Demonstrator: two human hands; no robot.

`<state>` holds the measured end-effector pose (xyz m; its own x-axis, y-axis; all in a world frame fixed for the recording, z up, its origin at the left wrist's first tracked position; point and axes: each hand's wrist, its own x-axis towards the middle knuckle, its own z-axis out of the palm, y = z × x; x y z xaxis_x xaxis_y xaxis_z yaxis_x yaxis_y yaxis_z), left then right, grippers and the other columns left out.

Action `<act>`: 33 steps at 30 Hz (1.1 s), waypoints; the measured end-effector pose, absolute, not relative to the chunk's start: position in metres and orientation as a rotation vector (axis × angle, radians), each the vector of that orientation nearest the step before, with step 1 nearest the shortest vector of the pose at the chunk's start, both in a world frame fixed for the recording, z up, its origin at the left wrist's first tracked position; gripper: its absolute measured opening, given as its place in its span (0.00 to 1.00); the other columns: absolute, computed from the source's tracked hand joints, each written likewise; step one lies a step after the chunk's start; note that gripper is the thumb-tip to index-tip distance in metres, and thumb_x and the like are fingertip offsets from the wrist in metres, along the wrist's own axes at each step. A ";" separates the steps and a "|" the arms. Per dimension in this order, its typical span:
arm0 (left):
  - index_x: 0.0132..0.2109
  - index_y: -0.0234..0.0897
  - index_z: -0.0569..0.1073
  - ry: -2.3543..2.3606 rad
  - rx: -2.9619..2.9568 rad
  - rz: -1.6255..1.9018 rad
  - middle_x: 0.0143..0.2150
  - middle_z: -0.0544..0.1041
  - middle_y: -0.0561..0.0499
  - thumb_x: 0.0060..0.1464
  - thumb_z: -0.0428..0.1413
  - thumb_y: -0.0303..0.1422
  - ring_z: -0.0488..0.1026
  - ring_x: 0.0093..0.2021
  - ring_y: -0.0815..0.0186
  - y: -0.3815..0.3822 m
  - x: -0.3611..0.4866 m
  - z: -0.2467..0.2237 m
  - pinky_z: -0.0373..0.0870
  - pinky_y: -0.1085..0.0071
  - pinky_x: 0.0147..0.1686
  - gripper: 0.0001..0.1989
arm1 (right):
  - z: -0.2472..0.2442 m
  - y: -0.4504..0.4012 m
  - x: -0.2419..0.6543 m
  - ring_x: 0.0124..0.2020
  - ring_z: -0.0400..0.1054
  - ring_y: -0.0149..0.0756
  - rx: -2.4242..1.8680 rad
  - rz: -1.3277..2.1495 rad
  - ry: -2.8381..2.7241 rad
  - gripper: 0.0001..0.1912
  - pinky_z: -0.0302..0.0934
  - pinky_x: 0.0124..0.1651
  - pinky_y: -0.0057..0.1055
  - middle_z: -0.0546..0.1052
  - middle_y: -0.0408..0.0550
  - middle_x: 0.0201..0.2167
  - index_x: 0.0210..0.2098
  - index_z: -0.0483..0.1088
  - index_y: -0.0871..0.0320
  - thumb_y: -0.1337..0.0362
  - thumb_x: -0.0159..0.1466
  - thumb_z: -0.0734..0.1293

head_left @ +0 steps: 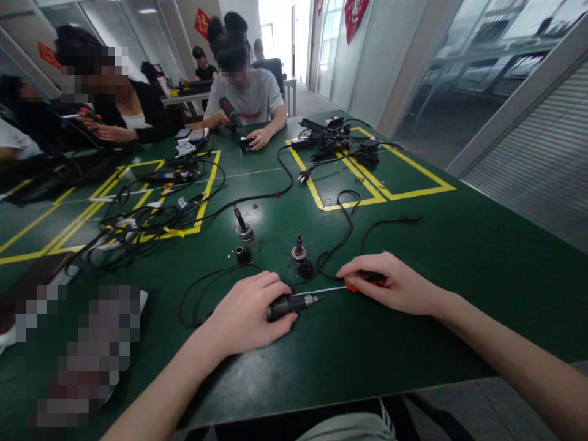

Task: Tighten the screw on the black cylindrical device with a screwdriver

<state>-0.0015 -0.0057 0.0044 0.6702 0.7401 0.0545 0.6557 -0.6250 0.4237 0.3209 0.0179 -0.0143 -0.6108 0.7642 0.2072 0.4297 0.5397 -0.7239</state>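
Observation:
My left hand (255, 312) is closed around a dark cylindrical rotary tool (280, 308), whose metal nose and thin tip point right, low over the green table (367, 349). My right hand (390, 283) grips a screwdriver (351, 286) by its red and black handle. The screwdriver's pale shaft reaches left behind the tool, and its far end is hidden by my left fingers. Just beyond stand a silver motor-like cylinder (247, 237) with a dark shaft and a smaller round metal part (299, 252). A black cap (242, 255) and a black ring (305, 268) lie beside them.
Black cables (133, 226) lie tangled at left, and a cord (351, 214) loops near my right hand. A heap of black adapters (328, 138) rests on yellow tape at the back. Across the table, a person (250, 92) holds a power drill (229, 111); another person sits left.

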 end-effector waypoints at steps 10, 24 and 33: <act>0.46 0.37 0.80 1.089 2.526 0.332 0.42 0.81 0.50 0.61 0.65 0.32 0.78 0.39 0.62 -0.006 -0.002 0.005 0.73 0.67 0.38 0.07 | -0.013 0.019 0.321 0.35 0.78 0.38 -0.889 0.864 -2.272 0.11 0.72 0.40 0.33 0.84 0.49 0.36 0.50 0.81 0.57 0.58 0.76 0.69; 0.46 0.38 0.80 1.099 2.522 0.311 0.41 0.80 0.50 0.61 0.65 0.33 0.78 0.40 0.61 -0.006 -0.001 0.004 0.72 0.67 0.38 0.07 | -0.015 0.019 0.323 0.36 0.82 0.39 -0.983 0.885 -2.268 0.15 0.73 0.38 0.31 0.87 0.51 0.37 0.51 0.82 0.57 0.59 0.77 0.64; 0.46 0.38 0.80 1.097 2.535 0.311 0.41 0.80 0.51 0.61 0.65 0.33 0.78 0.39 0.62 -0.005 -0.001 0.004 0.72 0.68 0.37 0.07 | -0.010 0.019 0.322 0.37 0.81 0.38 -0.941 0.895 -2.231 0.10 0.74 0.42 0.32 0.85 0.50 0.39 0.48 0.81 0.56 0.58 0.73 0.70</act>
